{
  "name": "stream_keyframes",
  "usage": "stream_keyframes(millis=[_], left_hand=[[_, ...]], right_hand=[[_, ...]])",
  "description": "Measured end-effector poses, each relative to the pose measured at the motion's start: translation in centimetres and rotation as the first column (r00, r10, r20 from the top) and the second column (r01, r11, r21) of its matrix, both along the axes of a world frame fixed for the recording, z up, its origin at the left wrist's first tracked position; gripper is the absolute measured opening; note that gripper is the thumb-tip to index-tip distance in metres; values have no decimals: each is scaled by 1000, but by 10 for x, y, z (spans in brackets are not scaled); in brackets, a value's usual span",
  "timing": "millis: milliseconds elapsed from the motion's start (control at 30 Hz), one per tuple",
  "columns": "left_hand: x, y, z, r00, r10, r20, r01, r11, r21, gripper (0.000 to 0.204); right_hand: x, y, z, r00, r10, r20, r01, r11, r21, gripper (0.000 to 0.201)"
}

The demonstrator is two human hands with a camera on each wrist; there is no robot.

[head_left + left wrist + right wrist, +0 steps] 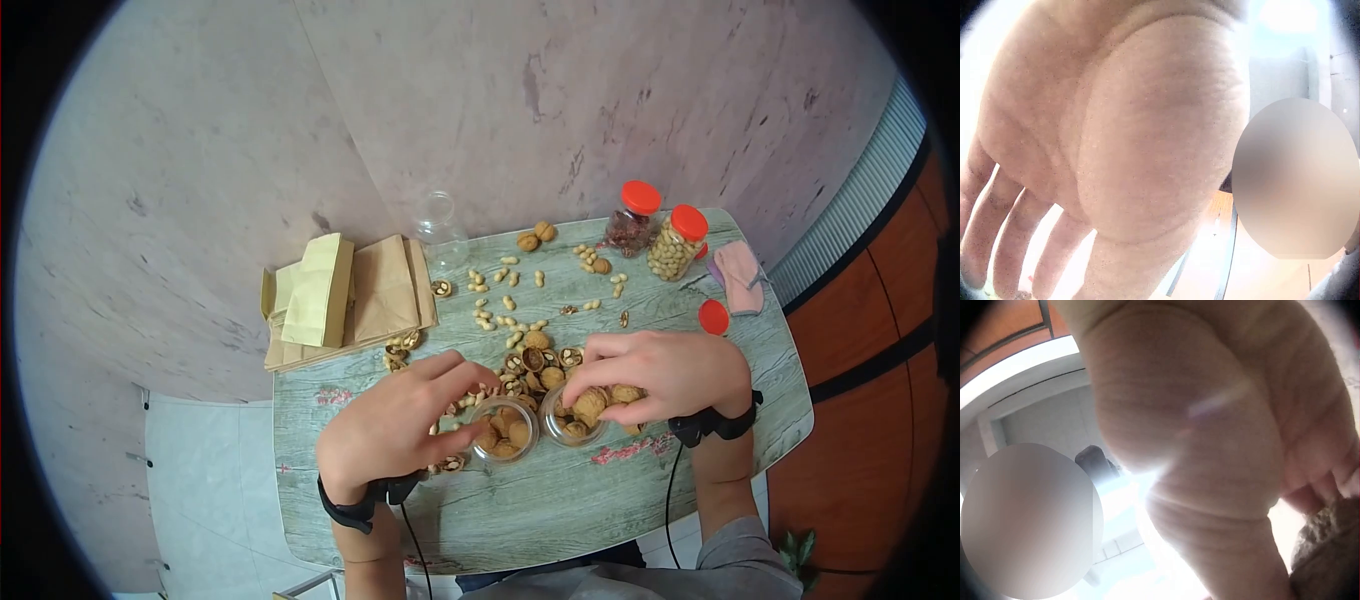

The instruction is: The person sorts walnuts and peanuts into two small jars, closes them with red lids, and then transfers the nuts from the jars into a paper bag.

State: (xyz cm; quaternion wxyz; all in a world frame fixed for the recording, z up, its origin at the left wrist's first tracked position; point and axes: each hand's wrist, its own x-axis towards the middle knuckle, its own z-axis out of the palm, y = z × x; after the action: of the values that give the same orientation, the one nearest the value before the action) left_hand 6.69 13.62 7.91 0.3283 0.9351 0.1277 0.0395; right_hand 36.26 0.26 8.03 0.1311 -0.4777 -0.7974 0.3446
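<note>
My right hand (665,370) holds walnuts (590,404) over a clear round jar (549,430) with more walnuts inside. In the right wrist view, a rough walnut (1325,553) shows beside the curled fingers. To the left, a second clear jar (506,460) also has walnuts in it. My left hand (395,425) is beside that jar, its thumb tip close to the rim and its fingers reaching over the nuts behind. The left wrist view shows the palm (1141,137) with the fingers spread and nothing in them. Cracked walnut shells (513,385) lie behind the jars.
Peanuts (508,302) lie scattered across the table's (350,500) middle. Paper bags (380,290) are stacked at the left. At the back stand a clear bottle (440,235) and red-lidded jars (675,245). A pink cloth (740,275) and a red lid (713,317) lie at the right.
</note>
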Motion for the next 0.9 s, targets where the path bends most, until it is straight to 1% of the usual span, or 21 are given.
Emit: stream_keyframes(millis=[67,167,400,467,600,667,767,900], left_hand=[[-1,2,-1,997,65,-30,-64,998,25,41],[0,2,-2,996,72,-46,-70,996,49,40],[1,3,-4,996,82,-37,-82,997,8,39],[1,3,-4,996,82,-41,-81,996,24,39],[2,1,-4,995,87,-51,-85,996,32,38],[2,1,-4,996,78,-42,-76,996,55,38],[2,1,-5,996,80,-48,-77,995,62,38],[2,1,-4,994,89,-57,-86,995,58,38]], right_hand=[[-2,0,-1,1000,1,-19,0,1000,12,42],[-4,-1,0,1000,-2,19,2,1000,-17,42],[-4,-2,1,1000,-9,0,9,1000,-15,44],[-5,-2,-2,1000,-20,-12,21,999,46,41],[-9,-1,-5,997,-11,-74,17,997,72,36],[-12,-1,-5,997,-1,-83,12,991,130,34],[-21,0,-2,999,-30,-42,36,987,157,34],[-21,-1,-3,999,-32,-34,37,988,153,33]])
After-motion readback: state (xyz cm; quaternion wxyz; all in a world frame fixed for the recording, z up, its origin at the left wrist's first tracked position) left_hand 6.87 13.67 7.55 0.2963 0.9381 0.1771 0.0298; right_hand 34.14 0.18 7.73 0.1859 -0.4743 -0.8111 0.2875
